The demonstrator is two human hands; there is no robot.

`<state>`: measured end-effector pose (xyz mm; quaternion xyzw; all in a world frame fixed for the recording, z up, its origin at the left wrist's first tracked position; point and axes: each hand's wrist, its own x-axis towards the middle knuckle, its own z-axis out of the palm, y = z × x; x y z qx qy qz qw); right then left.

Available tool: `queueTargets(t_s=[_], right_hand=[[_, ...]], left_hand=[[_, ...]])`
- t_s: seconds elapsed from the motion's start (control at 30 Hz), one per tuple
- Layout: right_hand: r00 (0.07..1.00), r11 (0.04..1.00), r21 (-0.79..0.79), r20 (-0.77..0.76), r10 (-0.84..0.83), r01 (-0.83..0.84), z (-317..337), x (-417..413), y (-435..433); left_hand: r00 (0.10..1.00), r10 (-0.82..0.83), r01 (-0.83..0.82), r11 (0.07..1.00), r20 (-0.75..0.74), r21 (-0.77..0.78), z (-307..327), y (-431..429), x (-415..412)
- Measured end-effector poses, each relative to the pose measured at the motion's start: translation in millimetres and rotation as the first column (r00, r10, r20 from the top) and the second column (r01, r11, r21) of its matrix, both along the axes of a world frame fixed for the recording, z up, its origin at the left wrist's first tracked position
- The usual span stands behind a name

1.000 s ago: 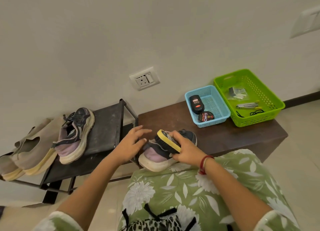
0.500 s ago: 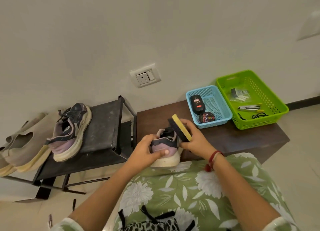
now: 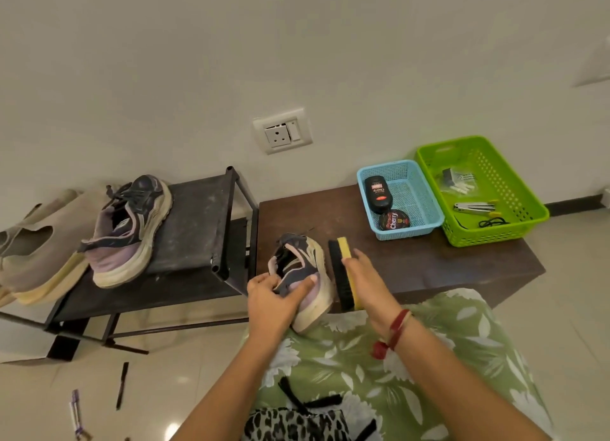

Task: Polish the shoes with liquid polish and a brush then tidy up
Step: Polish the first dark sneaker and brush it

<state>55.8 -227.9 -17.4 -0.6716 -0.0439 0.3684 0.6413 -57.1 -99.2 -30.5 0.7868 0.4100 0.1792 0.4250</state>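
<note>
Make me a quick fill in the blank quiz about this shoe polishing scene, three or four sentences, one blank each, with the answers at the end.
1. The right hand holds a brush whose back is coloured ____.
2. The left hand grips a ____.
3. The black polish bottle lies in the ____ basket.
4. The nail clipper lies in the ____ basket.

Missing words: yellow; shoe; blue; green

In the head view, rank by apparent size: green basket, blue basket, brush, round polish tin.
1. green basket
2. blue basket
3. brush, though it lies nearer the camera, which flatters it
4. round polish tin
</note>
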Motion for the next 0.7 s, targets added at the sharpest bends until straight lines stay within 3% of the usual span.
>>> queueTargets(t_s=[0.1, 0.23, 0.37, 0.47, 0.6, 0.7], right_hand=[[0.995, 1.0, -0.028, 0.099, 0.011, -0.008, 2.7, -14.2, 5.6], [0.967, 0.977, -0.209, 0.241, 0.084, -0.033, 0.8, -15.2, 8.5], [0.9, 0.939, -0.316, 0.356, 0.249, -0.135, 8.8, -27.7, 0.3], [0.874, 0.923, -0.359, 0.396, 0.283, -0.137, 23.9, -48.0, -7.5], [0.715, 0.847, -0.532, 0.59, 0.375, -0.006, 42.6, -80.5, -9.1], [0.599, 0.746, -0.659, 0.635, 0.487, 0.092, 44.4, -88.6, 11.0]], left_hand=[[0.993, -0.083, 0.087, 0.995, -0.087, 0.047, 4.4, -5.5, 4.5], [0.984, -0.154, 0.166, 0.974, -0.088, 0.155, 6.5, -4.8, 0.6], [0.993, -0.11, 0.115, 0.99, 0.052, -0.087, 8.0, -4.0, -4.7], [0.99, -0.075, 0.098, 0.975, 0.119, -0.198, 3.5, -0.6, -7.6], [0.989, -0.057, 0.081, 0.981, 0.137, -0.177, 3.8, -6.2, -9.7], [0.984, -0.175, 0.176, 0.983, 0.023, -0.041, 1.9, -13.5, -5.8]])
